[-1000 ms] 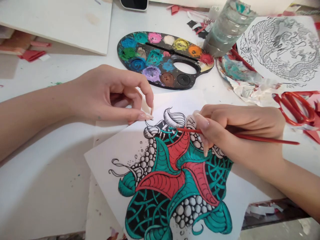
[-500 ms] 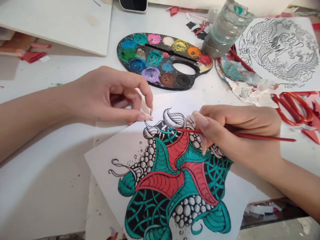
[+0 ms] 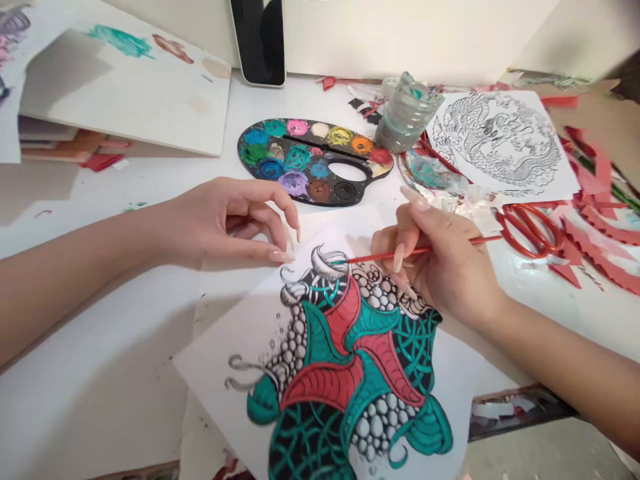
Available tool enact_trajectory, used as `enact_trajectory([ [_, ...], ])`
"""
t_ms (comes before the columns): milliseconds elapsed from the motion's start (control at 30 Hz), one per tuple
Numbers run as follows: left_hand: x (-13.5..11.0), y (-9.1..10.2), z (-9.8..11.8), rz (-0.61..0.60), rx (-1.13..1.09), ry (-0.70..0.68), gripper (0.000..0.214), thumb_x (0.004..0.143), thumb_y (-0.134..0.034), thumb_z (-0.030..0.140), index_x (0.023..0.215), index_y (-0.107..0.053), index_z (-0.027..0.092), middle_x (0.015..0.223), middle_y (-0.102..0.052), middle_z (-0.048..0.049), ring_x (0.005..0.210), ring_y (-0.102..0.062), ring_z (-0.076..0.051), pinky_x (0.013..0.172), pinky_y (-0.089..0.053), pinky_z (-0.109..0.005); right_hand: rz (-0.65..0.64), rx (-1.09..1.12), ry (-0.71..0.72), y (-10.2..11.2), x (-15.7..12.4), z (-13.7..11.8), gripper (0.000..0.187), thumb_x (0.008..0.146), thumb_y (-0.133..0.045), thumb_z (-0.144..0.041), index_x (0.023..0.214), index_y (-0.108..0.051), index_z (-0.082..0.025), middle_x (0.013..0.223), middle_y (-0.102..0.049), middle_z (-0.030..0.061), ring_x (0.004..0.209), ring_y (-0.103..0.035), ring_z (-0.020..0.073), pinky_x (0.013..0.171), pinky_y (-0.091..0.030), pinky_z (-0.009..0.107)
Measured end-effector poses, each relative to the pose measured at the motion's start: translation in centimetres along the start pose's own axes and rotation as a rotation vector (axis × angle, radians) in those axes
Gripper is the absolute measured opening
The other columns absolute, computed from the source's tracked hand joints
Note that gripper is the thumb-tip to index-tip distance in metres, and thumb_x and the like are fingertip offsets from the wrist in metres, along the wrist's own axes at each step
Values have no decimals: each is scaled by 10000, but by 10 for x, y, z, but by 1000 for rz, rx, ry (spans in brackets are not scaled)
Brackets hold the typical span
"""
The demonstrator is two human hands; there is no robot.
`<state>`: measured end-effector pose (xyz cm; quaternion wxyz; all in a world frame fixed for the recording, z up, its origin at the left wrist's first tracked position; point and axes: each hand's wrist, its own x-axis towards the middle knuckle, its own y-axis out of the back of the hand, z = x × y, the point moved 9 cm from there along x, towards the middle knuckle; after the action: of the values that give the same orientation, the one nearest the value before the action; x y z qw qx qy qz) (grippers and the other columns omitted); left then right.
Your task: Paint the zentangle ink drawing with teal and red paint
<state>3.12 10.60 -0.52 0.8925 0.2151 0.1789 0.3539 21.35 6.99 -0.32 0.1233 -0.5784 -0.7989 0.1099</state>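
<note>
My right hand (image 3: pixel 450 260) pinches a thin red paintbrush (image 3: pixel 370 257) between thumb and fingers. The brush's teal-wetted tip is at an uncoloured leaf at the top of the patterned drawing (image 3: pixel 325 377); whether it touches the paper I cannot tell. Teal and red shapes fill much of this drawing, with black-and-teal woven parts and grey-white bubbles. My left hand (image 3: pixel 235 223) hovers or rests by the sheet's upper left edge, fingers curled, with a gap between thumb and index finger and nothing held.
Behind the sheet lies a black paint palette (image 3: pixel 333 181) with many colours. A cut plastic bottle (image 3: pixel 407 117) of murky water stands beside it. To the right are a dragon drawing (image 3: pixel 500 147), red-handled scissors (image 3: pixel 533 230) and red paper scraps (image 3: pixel 600 243). A phone (image 3: pixel 259 43) leans at the back.
My view has tilted up, showing more of the back. My right hand has turned, and the brush tip has shifted from the woven band up to the leaf. My left thumb and index finger are slightly farther apart.
</note>
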Motion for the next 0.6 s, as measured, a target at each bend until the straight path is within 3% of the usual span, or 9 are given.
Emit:
enact_trajectory([
  [167, -2, -2, 2, 29, 3, 109, 423, 807, -768, 367, 1173, -633, 205, 827, -781, -2, 469, -291, -47, 467, -242, -242, -200, 30, -173, -24, -10, 9, 441, 975, -646, -481, 662, -658, -170, 548, -643, 19, 467, -616, 120, 380, -473, 215],
  [333, 0, -8, 5, 105, 50, 143, 480, 833, -730, 474, 1251, -659, 248, 872, -780, 5, 501, -447, -67, 474, -320, -222, -336, 60, -107, -39, -15, 6, 410, 1003, -604, -474, 736, -669, -170, 623, -667, 10, 579, -652, 105, 490, -523, 190],
  [467, 0, -10, 10, 153, 228, 107, 473, 857, -703, 553, 1248, -711, 286, 830, -743, 25, 543, -465, -82, 514, -339, -228, -215, 100, 25, -26, -7, -1, 417, 1009, -620, -393, 654, -669, -180, 551, -616, -9, 517, -601, 88, 428, -440, 164],
  [600, -1, -17, 19, 114, 491, -42, 450, 931, -604, 587, 1299, -698, 346, 812, -723, 31, 622, -541, -115, 620, -369, -243, -13, 64, 94, -5, 3, -5, 485, 1002, -620, -412, 574, -618, -182, 486, -565, -16, 419, -497, 69, 383, -321, 189],
])
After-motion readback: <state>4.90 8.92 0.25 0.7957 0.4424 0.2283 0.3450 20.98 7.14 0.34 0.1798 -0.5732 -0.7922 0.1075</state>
